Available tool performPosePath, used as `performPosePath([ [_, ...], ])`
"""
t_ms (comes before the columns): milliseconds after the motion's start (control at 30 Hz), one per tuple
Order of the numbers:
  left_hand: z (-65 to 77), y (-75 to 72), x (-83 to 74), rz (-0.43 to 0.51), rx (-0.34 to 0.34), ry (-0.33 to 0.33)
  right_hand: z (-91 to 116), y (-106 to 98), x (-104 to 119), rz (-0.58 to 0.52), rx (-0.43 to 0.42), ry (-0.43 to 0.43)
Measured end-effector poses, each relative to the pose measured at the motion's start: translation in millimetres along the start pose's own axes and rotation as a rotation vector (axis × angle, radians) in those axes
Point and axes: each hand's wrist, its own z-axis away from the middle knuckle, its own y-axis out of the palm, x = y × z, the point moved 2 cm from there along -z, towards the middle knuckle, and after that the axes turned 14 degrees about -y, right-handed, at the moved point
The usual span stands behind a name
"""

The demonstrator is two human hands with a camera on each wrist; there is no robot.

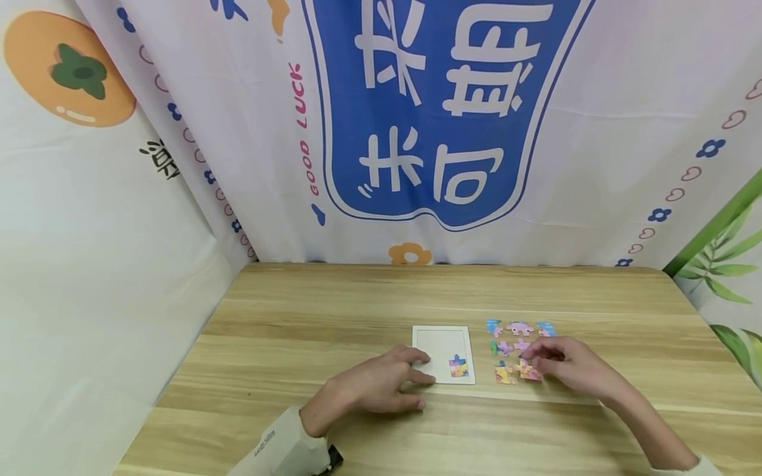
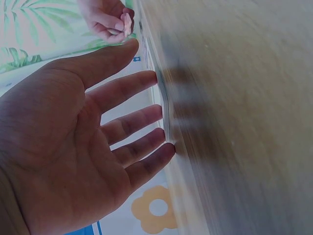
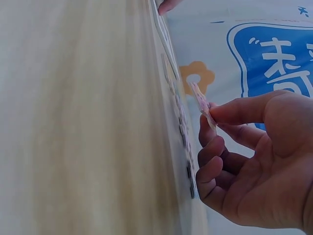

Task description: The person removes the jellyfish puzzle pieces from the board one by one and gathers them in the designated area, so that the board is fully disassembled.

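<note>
A white puzzle tray (image 1: 437, 344) lies on the table with one colourful puzzle piece (image 1: 458, 367) in its lower right corner. My left hand (image 1: 385, 383) rests at the tray's left side, its fingers extended and spread, fingertips touching the tray. In the right wrist view, my right hand (image 3: 264, 152) pinches a pinkish puzzle piece (image 3: 201, 104) between thumb and index finger, above the table. Loose puzzle pieces (image 1: 520, 328) lie in rough rows right of the tray; the right hand hovers over their right side and covers some of them.
The wooden table (image 1: 321, 304) extends around the tray on all sides. A printed cloth (image 1: 428, 244) hangs along its back edge, and a white cloth (image 1: 107, 297) stands along the left side.
</note>
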Motion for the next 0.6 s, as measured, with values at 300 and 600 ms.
performPosePath([
  [300,0.0,0.0,0.2,-0.010,-0.002,-0.001,5.5,-2.7,-7.7,0.017,0.023,0.005],
  [600,-1.1,0.4,0.4,-0.021,-0.005,0.009,5.3,-2.8,-7.6,0.039,0.027,-0.032],
])
